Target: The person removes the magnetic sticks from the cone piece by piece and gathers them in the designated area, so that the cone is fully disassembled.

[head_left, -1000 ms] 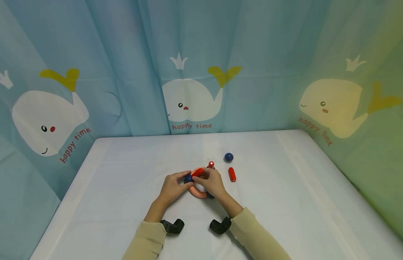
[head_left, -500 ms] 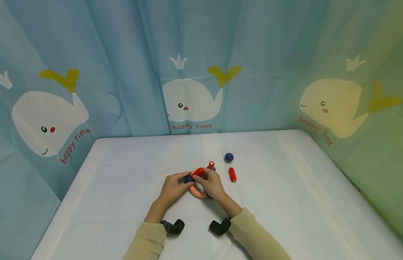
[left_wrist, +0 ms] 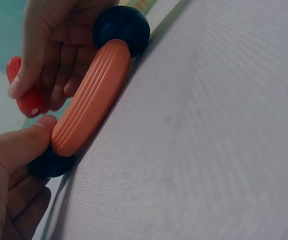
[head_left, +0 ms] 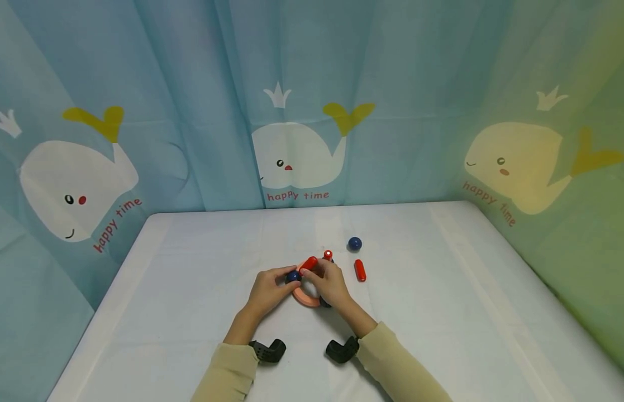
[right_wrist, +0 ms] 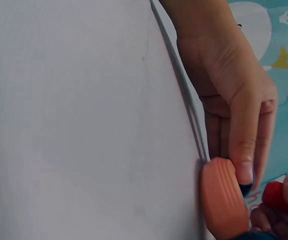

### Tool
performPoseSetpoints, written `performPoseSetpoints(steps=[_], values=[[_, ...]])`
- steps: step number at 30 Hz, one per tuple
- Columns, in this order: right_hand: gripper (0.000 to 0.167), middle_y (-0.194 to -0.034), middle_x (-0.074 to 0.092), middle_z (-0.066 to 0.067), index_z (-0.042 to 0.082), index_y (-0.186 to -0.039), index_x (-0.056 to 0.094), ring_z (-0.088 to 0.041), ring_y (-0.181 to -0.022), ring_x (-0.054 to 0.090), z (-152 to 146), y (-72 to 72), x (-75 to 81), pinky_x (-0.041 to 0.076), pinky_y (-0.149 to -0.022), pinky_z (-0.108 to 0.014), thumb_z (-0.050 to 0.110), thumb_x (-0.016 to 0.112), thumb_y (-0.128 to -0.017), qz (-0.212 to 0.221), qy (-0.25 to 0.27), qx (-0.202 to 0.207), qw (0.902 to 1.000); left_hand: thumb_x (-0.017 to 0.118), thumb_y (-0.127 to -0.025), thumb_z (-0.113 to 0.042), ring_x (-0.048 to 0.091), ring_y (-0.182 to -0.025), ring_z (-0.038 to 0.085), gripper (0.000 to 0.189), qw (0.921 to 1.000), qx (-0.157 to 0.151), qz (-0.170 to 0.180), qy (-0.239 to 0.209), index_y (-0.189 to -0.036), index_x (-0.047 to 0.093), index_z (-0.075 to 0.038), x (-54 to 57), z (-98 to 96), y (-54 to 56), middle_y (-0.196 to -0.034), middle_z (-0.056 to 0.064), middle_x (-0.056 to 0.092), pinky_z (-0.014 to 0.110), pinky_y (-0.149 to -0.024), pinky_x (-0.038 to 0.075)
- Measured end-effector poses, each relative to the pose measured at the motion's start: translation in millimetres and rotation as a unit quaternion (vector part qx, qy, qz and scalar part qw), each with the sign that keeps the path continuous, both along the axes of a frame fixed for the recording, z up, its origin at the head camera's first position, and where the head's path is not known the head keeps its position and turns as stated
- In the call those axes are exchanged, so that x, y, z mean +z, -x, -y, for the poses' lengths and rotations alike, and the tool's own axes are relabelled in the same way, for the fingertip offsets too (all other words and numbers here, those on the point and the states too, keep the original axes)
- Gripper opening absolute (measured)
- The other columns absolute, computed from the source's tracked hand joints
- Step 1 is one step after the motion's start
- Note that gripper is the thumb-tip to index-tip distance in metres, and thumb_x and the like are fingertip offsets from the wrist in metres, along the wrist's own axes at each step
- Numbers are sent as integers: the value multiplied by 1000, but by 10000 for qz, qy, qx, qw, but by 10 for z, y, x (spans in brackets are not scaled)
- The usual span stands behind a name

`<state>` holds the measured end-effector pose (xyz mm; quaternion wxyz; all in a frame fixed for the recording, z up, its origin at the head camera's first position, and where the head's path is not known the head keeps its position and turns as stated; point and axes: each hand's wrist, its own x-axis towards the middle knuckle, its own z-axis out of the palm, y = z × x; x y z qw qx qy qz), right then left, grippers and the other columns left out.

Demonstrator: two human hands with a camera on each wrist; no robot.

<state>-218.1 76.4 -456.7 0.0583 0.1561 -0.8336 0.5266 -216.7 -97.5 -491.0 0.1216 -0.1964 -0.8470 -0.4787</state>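
In the head view, my left hand (head_left: 271, 288) grips a blue ball (head_left: 293, 277) between thumb and fingers. The ball sits at the left end of an orange curved piece (head_left: 305, 298), whose ribbed side (left_wrist: 93, 100) shows in the left wrist view. Just over that ball, my right hand (head_left: 330, 283) pinches a red rod (head_left: 309, 264), tilted, its lower end close to the ball. Another dark ball (left_wrist: 123, 31) is at the orange piece's near right end. A second red rod (head_left: 328, 255) stands upright behind my right hand, which partly hides the assembly.
To the right on the white table (head_left: 442, 312) lie a loose blue ball (head_left: 355, 244) and a loose red rod (head_left: 360, 270). A blue curtain (head_left: 201, 111) printed with whales hangs behind the table. Black wrist devices (head_left: 269, 350) stick out below both hands.
The pinched red rod has risen slightly and shifted a little to the right with my right hand's fingers. My left hand keeps its hold on the blue ball.
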Motion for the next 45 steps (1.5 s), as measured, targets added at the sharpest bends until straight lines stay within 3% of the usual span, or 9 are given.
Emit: performPoseSetpoints(steps=[5,12,18,24,33,40,45], values=[[13,-83,66,-4,2,-91,67,-16,-76,60,-70,-37,43,51,-69,-29,11,69,-82,-143,-244,-73,9996,75,-78,-19,60,-101,24,37,10000,15,-42,-19,-111,67,-4,-16,-1,6,-106,9,66,39,-87,46],[14,-78,64,-1,4,-91,67,-13,-71,57,-200,-108,57,49,-63,-26,13,70,-81,-105,-502,-156,9986,75,-78,-18,60,-102,24,37,10000,50,39,13,-111,67,-5,-22,-6,4,-106,9,66,39,-87,46],[14,-82,66,-5,2,-88,67,-17,-75,61,-331,-126,48,52,-70,-30,11,73,-78,-248,-494,-222,9982,75,-77,-18,60,-102,24,38,9998,112,138,6,-111,67,-6,-21,-3,6,-106,9,66,39,-88,46],[11,-78,66,-5,1,-83,67,-18,-73,64,-498,-132,94,52,-69,-30,8,73,-77,111,-400,-257,9988,76,-77,-19,59,-103,24,38,9996,142,230,48,-111,67,-6,-23,-1,3,-107,9,66,38,-89,45],[15,-81,67,-7,-1,-87,68,-18,-74,63,-736,-49,133,51,-68,-28,11,72,-80,241,-519,-250,9981,76,-77,-19,59,-103,24,38,9996,171,227,59,-111,67,-6,-23,-20,-3,-107,9,66,39,-88,46],[21,-81,67,-9,-4,-90,66,-20,-76,63,-1034,47,222,49,-70,-31,15,71,-81,733,-763,-698,9919,76,-76,-18,59,-104,24,38,9995,172,264,15,-111,67,-6,-28,-22,-2,-107,8,66,38,-88,46],[23,-85,67,-11,-6,-93,66,-25,-82,62,-1205,76,243,49,-74,-36,14,69,-83,840,-923,-848,9886,76,-77,-18,59,-104,24,37,9995,171,265,23,-111,67,-6,-29,-23,-7,-107,8,65,38,-88,46]])
